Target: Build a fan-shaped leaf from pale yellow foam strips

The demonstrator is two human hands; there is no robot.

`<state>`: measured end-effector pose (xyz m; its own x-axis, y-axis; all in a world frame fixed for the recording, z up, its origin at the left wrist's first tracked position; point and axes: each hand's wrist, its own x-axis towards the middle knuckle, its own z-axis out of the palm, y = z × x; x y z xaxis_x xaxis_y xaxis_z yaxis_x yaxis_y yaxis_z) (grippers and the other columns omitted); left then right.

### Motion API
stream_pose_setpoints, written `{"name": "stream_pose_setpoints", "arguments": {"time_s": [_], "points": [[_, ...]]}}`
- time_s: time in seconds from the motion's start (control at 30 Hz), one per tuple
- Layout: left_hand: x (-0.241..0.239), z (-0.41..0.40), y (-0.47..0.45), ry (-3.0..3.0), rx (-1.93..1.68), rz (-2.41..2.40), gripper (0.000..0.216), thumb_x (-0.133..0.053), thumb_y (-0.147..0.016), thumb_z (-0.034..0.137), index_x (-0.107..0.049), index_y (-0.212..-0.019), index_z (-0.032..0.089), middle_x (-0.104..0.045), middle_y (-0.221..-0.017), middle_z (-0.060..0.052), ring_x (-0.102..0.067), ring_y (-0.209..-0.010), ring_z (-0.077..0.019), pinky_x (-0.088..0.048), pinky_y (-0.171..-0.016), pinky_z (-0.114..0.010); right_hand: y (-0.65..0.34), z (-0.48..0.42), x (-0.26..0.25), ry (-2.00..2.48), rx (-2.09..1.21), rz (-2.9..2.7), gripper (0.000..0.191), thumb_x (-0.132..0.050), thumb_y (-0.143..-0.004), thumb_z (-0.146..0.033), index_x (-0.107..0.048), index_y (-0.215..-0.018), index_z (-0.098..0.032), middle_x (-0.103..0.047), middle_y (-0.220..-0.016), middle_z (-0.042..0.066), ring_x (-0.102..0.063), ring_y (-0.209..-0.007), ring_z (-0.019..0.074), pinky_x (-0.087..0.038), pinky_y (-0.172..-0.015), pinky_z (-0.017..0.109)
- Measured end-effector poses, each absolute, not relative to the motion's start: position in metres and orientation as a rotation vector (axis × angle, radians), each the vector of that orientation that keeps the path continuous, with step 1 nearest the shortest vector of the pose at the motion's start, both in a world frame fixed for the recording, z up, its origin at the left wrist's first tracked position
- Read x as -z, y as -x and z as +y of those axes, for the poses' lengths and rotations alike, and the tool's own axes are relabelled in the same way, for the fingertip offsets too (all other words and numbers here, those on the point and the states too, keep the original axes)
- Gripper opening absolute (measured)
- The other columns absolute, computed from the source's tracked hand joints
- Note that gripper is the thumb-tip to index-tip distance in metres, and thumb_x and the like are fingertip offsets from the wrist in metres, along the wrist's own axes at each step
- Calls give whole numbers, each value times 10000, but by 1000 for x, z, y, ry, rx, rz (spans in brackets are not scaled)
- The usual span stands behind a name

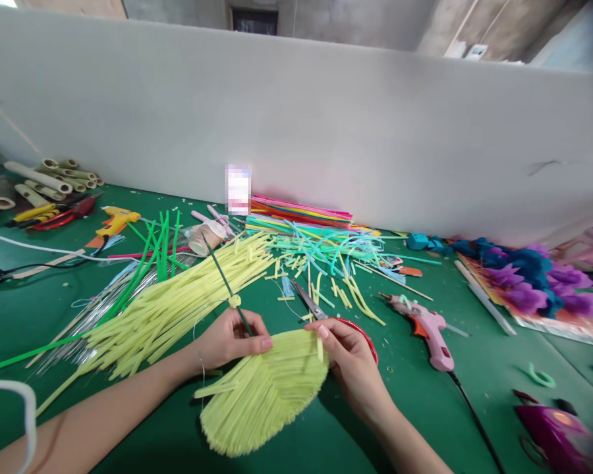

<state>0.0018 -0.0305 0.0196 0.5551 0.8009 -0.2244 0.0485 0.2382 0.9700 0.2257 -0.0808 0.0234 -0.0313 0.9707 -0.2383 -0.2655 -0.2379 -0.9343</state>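
A pale yellow-green leaf made of pipe cleaners (271, 395) is held up between my two hands, its strands angled from a middle line. My left hand (234, 339) pinches its upper left edge, and a dark green stem (220, 266) with a small yellow knot runs through the same fingers. Thumb and fingers of my right hand (348, 355) are closed on the leaf's right end. Red-handled scissors (316, 306) show behind my right hand; I cannot tell whether they rest on the table or touch the fingers. A thin wire hangs by my left wrist.
Loose yellow-green pipe cleaners (178, 303) lie left of centre, with coloured bundles (301, 214) behind. A pink glue gun (432, 332) is at right, a yellow glue gun (116, 222) at left. Bamboo pieces (54, 178) and purple flowers (528, 293) sit at the sides.
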Motion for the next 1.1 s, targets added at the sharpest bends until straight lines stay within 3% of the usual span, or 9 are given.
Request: {"name": "stream_pose_setpoints", "arguments": {"time_s": [0.3, 0.5, 0.63, 0.77, 0.93, 1.1], "points": [[-18, -33, -2, -1383, -586, 895, 310, -743, -723, 427, -664, -702, 128, -581, -598, 16, -436, -503, -73, -315, -476, -190, -223, -78, -19, 1240, -1450, -864, 321, -786, -700, -494, -736, -749, -181, -656, -653, 8, -538, -593, 132, -381, -571, 241], [-20, -34, -3, -1494, -526, 822, 305, -695, -800, 385, -703, -1001, 156, -684, -775, -30, -531, -581, -95, -376, -533, -191, -220, -79, -20, 1266, -1370, -970, 343, -766, -714, -507, -698, -675, -173, -665, -667, 19, -539, -612, 145, -387, -586, 246], [-19, -33, -4, -1452, -549, 803, 296, -715, -787, 383, -724, -980, 158, -710, -863, -54, -583, -646, -121, -429, -583, -208, -220, -78, -20, 1270, -1394, -964, 366, -699, -772, -541, -747, -792, -178, -695, -728, 48, -588, -668, 185, -440, -631, 276], [-17, -31, -4, -1384, -595, 864, 327, -739, -760, 409, -726, -949, 142, -694, -779, -39, -554, -599, -111, -398, -542, -202, -222, -78, -18, 1210, -1446, -927, 408, -620, -829, -565, -748, -935, -192, -709, -804, 53, -613, -716, 203, -459, -636, 281], [-17, -29, -3, -1321, -626, 872, 331, -753, -745, 412, -723, -929, 138, -690, -760, -32, -546, -588, -104, -391, -544, -204, -222, -78, -18, 1209, -1439, -925, 306, -713, -789, -479, -735, -932, -209, -680, -797, 15, -568, -684, 154, -433, -616, 241], [-17, -29, -3, -1275, -642, 852, 288, -764, -740, 388, -732, -897, 149, -696, -751, -22, -563, -608, -107, -404, -564, -203, -222, -78, -19, 1208, -1445, -935, 320, -662, -824, -502, -726, -914, -202, -675, -788, 26, -576, -706, 172, -433, -629, 253]]}}
